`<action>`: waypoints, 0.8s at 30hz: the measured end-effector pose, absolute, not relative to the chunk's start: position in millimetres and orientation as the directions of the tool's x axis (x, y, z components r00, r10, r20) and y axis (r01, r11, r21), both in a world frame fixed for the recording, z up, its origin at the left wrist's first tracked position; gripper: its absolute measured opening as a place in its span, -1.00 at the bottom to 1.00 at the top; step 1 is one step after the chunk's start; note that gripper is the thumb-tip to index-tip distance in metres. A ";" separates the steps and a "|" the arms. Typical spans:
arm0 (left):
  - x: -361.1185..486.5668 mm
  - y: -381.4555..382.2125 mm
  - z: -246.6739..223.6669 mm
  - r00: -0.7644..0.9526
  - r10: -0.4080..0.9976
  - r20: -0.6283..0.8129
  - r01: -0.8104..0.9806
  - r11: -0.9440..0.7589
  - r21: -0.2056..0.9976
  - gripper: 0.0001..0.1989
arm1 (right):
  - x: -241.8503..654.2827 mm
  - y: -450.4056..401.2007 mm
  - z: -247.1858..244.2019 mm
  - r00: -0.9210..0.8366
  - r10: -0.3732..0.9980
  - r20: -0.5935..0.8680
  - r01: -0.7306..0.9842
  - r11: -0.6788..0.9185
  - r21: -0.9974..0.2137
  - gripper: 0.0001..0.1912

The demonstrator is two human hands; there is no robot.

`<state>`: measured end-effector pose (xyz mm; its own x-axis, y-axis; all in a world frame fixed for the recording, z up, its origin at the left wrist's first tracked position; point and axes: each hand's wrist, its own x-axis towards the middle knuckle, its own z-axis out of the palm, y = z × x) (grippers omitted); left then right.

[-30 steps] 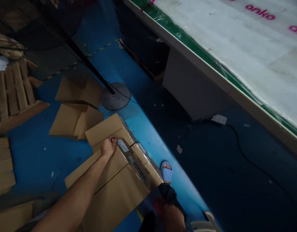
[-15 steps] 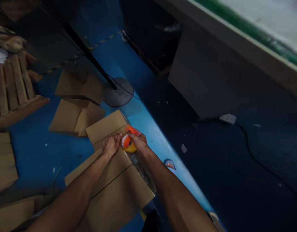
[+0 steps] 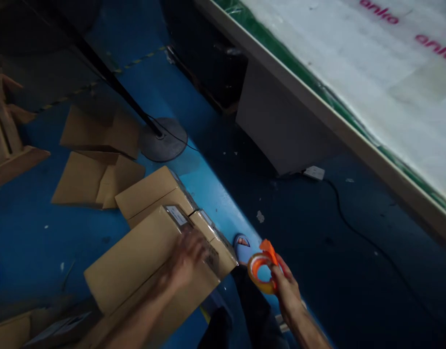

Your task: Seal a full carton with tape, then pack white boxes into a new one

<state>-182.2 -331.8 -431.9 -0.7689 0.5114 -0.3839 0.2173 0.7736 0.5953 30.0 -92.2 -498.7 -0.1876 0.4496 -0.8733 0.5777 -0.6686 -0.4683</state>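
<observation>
My right hand (image 3: 286,286) grips a tape dispenser (image 3: 269,251) by its orange handle, with a roll of brownish tape on it. It is held clear of the cartons, on their right. My left hand (image 3: 189,254) is smeared by motion over the end of a closed cardboard box (image 3: 135,259), and whether its fingers touch the box is unclear. A white label (image 3: 176,214) and shiny tape show at that box's end. Other closed cartons (image 3: 150,194) lie against it, their ends taped too.
Two open cardboard boxes (image 3: 95,179) lie on the blue floor beyond, near a round stand base (image 3: 163,139) with a slanting pole. A wooden pallet (image 3: 8,160) is at left. On the right runs a table edge (image 3: 317,97), with a power strip (image 3: 314,172) and cable below.
My right hand has drawn the tape dispenser away from the cartons, right and towards me. The left hand has moved nearer along the box, whose labelled end now shows. The view has shifted right.
</observation>
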 end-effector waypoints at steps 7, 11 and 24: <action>-86.7 -326.8 -461.8 -0.520 0.807 -0.281 0.685 0.590 0.426 -0.89 | 103.6 -106.0 -484.8 -0.148 0.438 -0.887 0.684 -0.603 -0.411 0.07; -83.8 -317.9 -479.7 -0.546 0.805 -0.232 0.756 0.592 0.278 -0.91 | 98.1 -127.9 -481.6 -0.157 0.401 -0.902 0.636 -0.658 -0.404 0.09; -98.8 -359.8 -467.5 -0.840 0.541 0.031 0.542 0.837 0.077 -0.33 | 7.6 -208.7 -489.4 -0.059 0.394 -0.917 0.305 -0.868 -0.392 -0.19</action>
